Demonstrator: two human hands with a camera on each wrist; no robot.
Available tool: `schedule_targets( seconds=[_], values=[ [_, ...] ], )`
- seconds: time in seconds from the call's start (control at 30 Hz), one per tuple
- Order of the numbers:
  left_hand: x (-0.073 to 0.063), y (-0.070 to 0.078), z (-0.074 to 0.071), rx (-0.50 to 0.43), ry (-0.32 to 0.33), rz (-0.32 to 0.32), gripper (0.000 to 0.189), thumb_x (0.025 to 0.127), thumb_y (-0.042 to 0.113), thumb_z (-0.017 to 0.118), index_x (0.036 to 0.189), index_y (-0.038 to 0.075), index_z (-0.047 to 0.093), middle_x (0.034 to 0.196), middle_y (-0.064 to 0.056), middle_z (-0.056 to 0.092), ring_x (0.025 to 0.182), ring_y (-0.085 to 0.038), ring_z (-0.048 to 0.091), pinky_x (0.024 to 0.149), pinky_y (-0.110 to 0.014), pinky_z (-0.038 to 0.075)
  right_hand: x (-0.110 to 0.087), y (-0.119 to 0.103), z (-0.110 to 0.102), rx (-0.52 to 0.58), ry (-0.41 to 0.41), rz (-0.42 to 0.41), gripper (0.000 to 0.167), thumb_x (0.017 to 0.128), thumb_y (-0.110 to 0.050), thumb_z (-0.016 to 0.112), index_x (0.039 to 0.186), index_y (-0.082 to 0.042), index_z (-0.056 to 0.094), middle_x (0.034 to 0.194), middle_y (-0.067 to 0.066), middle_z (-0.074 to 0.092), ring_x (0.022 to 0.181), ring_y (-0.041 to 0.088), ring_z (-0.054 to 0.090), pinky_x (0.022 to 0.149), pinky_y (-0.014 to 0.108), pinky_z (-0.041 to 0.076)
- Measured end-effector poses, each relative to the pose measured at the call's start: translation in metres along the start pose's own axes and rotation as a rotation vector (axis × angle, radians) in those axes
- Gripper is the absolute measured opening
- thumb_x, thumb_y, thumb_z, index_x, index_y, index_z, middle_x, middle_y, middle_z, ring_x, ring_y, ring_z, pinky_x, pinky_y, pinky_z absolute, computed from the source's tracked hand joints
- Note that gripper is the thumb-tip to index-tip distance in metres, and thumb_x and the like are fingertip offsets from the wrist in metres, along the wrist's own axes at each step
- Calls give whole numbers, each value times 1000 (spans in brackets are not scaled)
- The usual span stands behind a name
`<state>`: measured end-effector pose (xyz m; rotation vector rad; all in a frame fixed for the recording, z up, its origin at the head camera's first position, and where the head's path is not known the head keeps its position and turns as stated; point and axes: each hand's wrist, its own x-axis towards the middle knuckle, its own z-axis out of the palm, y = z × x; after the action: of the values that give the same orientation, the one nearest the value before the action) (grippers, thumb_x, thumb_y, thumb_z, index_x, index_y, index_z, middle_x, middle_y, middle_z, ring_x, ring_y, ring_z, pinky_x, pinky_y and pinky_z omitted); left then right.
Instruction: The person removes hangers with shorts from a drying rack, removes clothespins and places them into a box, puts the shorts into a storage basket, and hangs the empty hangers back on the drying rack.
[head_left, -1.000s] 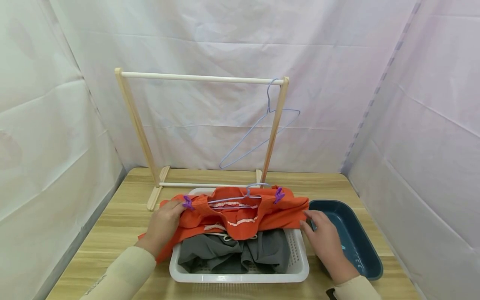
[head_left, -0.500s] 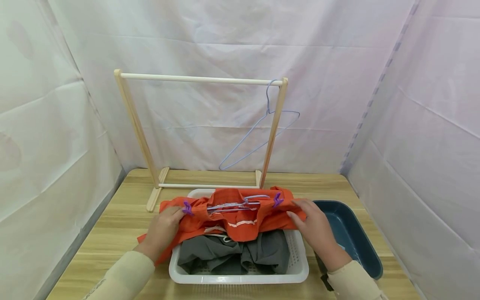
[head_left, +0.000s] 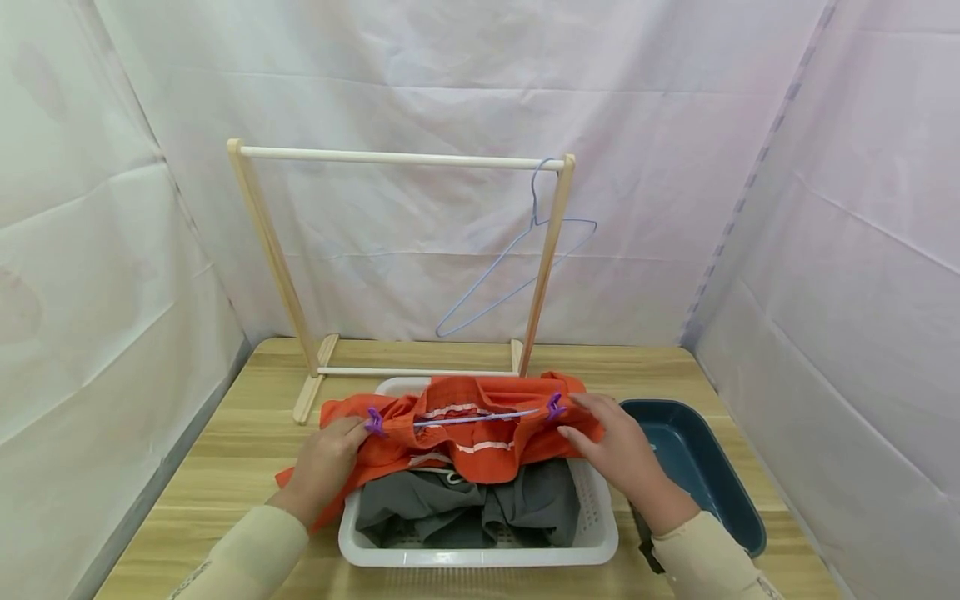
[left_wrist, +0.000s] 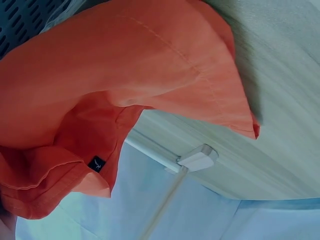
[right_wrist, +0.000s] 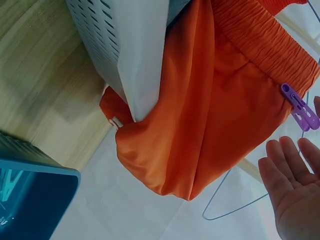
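Orange shorts (head_left: 468,450) with a gathered waistband lie spread over a white basket (head_left: 480,557). A thin lilac wire hanger (head_left: 457,420) crosses the waist opening, its hook hidden. Purple clothespins grip the waistband at both sides, a left clothespin (head_left: 375,422) and a right clothespin (head_left: 556,406). My left hand (head_left: 327,467) pinches the waistband corner beside the left clothespin; only a sliver of that hand (left_wrist: 7,222) shows in the left wrist view. My right hand (head_left: 618,446) is next to the right clothespin; the right wrist view shows its fingers (right_wrist: 285,165) extended, palm visible.
Dark grey cloth (head_left: 465,508) lies in the basket under the shorts. Behind stands a wooden rack (head_left: 405,157) with a bare blue wire hanger (head_left: 487,275) at its right end. A dark blue tray (head_left: 705,467) with small clips (right_wrist: 9,185) stands right of the basket.
My right hand has moved left and inward to the right clothespin. The hanger in the waistband has tipped, so its hook no longer shows. My left hand stays in place.
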<state>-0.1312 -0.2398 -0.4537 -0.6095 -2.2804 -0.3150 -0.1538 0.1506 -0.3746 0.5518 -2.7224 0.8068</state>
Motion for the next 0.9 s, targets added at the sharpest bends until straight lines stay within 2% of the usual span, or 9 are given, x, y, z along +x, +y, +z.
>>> schedule_targets(
  seconds=[0.13,0.33,0.53,0.7,0.9],
  values=[
    [-3,0,0,-22,-22,-28,28,70,-9,73,95,2,71,86,-9,69,79,-25,66,69,-40,58,3,0,0,11,-42,-6,50,85,-21,74,129,-3,58,129,18,58,120,38,54,93,55,48],
    [-3,4,-3,-33,-124,-101,29,72,-7,74,98,5,69,92,-8,70,86,-24,67,75,-41,57,8,1,1,19,-85,-38,47,89,-19,70,132,-4,56,129,14,59,121,35,54,95,54,47],
    [-2,1,-2,-40,-112,-123,27,74,-10,74,97,3,72,88,-10,70,81,-25,67,74,-41,58,14,-2,1,15,-118,-50,46,92,-19,66,134,-3,55,128,13,60,118,33,56,94,52,48],
    [-4,0,0,-37,-129,-159,24,76,-12,72,95,2,72,89,-11,70,83,-27,68,75,-42,57,20,-3,1,9,-152,-30,45,94,-21,63,134,-3,55,129,15,60,118,34,56,94,52,48],
    [-1,2,-1,-86,-203,-234,24,79,-10,69,98,4,72,95,-12,71,90,-28,68,79,-44,56,27,-4,-1,11,-189,6,45,94,-22,63,135,-3,55,126,16,60,117,36,56,93,54,48]
  ],
)
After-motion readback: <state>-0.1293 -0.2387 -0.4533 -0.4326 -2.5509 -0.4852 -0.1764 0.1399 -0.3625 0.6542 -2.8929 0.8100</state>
